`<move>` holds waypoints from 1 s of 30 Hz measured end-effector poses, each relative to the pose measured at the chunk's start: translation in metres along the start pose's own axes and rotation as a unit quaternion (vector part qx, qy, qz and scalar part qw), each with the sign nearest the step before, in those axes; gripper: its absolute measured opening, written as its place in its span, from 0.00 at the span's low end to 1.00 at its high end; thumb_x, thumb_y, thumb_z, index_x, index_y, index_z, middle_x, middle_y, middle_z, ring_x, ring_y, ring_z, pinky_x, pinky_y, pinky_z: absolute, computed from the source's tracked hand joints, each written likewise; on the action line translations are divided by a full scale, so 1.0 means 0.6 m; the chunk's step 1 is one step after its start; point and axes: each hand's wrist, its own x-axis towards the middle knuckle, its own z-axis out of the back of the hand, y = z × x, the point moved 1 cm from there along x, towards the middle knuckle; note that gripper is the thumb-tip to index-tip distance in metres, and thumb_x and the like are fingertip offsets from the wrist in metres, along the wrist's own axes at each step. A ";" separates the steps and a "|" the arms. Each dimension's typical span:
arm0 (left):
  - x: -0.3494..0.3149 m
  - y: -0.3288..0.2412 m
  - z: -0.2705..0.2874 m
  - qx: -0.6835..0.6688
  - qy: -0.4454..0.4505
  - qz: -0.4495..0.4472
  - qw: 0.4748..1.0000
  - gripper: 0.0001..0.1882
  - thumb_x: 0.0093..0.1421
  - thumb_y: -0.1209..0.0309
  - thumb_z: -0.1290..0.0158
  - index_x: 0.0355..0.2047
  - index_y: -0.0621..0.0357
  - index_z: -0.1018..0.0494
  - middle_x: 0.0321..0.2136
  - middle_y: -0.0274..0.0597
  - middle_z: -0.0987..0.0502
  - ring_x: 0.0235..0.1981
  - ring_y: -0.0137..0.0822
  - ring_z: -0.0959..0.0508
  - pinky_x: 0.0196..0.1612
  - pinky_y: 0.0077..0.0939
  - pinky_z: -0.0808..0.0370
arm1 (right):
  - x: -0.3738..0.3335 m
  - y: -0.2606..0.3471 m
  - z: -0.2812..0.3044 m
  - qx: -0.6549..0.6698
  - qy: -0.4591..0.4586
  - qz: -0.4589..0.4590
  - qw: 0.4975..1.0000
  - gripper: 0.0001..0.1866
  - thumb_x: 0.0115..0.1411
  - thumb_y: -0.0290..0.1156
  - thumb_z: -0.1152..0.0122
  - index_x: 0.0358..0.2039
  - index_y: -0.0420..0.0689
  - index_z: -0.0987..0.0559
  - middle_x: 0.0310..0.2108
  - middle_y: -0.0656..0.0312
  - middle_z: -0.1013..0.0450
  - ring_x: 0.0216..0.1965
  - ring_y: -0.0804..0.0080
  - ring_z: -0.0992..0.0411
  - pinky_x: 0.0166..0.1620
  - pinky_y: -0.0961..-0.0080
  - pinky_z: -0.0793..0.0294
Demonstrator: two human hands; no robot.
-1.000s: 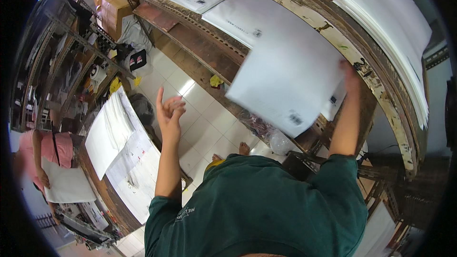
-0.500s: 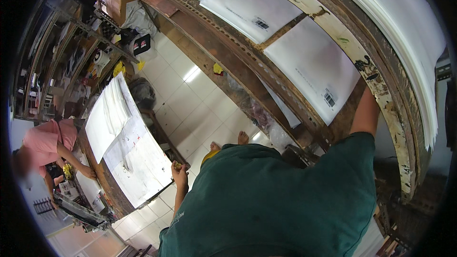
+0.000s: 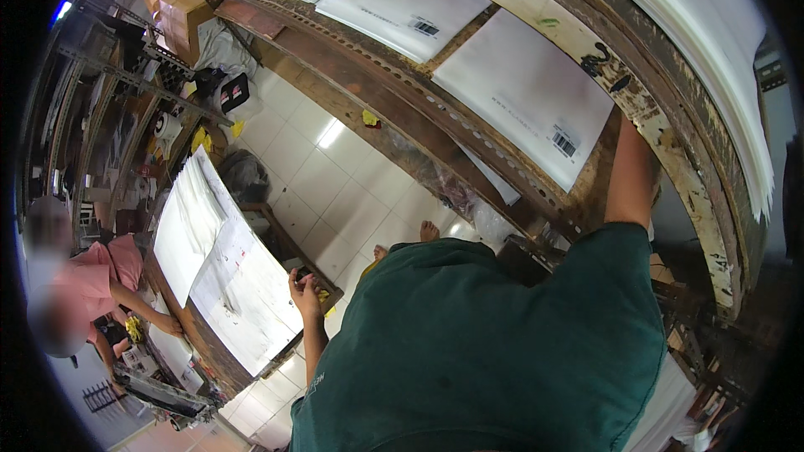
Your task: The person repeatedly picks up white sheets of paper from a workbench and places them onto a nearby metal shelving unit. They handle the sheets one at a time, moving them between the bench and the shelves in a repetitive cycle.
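Observation:
My left hand is raised beside the right edge of a low worktable, near the white sheets spread on it. Its fingers are loosely curled and a little apart, and I see nothing held in them. My right forearm reaches into the rack, passing the right edge of a printed white sheet with a barcode. The right hand itself is hidden behind the rack's upper board. Another white sheet lies next to that one on the same shelf.
Above hangs a thick stack of white paper. To the left a person in a pink shirt leans over the worktable. Shelving and a cardboard box stand at the far left. Clear plastic lies by the rack's foot.
The view has shifted, so the rack sits a little further left. My left hand has turned slightly, with its fingers raised more. My right arm stays reaching into the rack.

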 end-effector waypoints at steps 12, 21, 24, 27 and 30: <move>-0.021 -0.019 -0.054 -0.037 0.037 -0.010 0.999 0.26 0.54 0.81 0.53 0.53 0.60 0.43 0.31 0.41 0.29 0.28 0.27 0.29 0.26 0.17 0.31 | 0.029 0.013 -0.079 -0.053 -0.037 0.058 0.996 0.32 0.57 0.56 0.56 0.60 0.61 0.45 0.61 0.61 0.48 0.60 0.63 0.48 0.60 0.70 0.50; -0.065 -0.039 -0.031 0.032 0.000 -0.042 0.999 0.24 0.54 0.80 0.51 0.53 0.60 0.41 0.30 0.37 0.29 0.27 0.25 0.30 0.29 0.17 0.31 | 0.030 0.055 -0.042 -0.161 -0.089 -0.011 0.983 0.33 0.55 0.63 0.62 0.60 0.70 0.48 0.63 0.56 0.56 0.63 0.51 0.58 0.60 0.48 0.62; -0.079 -0.051 -0.024 0.052 -0.010 -0.067 0.996 0.24 0.54 0.79 0.50 0.52 0.62 0.39 0.28 0.36 0.28 0.26 0.25 0.30 0.30 0.17 0.31 | 0.027 0.119 -0.010 -0.093 -0.083 0.084 0.989 0.31 0.58 0.56 0.58 0.60 0.62 0.45 0.61 0.55 0.49 0.62 0.55 0.52 0.61 0.60 0.55; -0.086 -0.075 -0.019 0.081 -0.013 -0.087 0.993 0.23 0.53 0.76 0.48 0.51 0.63 0.38 0.28 0.36 0.28 0.27 0.24 0.29 0.32 0.18 0.31 | -0.015 0.222 0.013 0.021 -0.033 0.151 0.988 0.30 0.59 0.51 0.55 0.60 0.57 0.43 0.58 0.54 0.43 0.60 0.59 0.46 0.60 0.65 0.49; -0.079 -0.086 -0.010 0.090 -0.005 -0.146 0.985 0.22 0.53 0.74 0.47 0.49 0.63 0.36 0.29 0.37 0.28 0.28 0.24 0.29 0.33 0.17 0.31 | -0.099 0.336 0.027 0.136 -0.017 0.205 0.969 0.29 0.57 0.42 0.48 0.59 0.55 0.41 0.56 0.54 0.39 0.58 0.62 0.43 0.58 0.67 0.46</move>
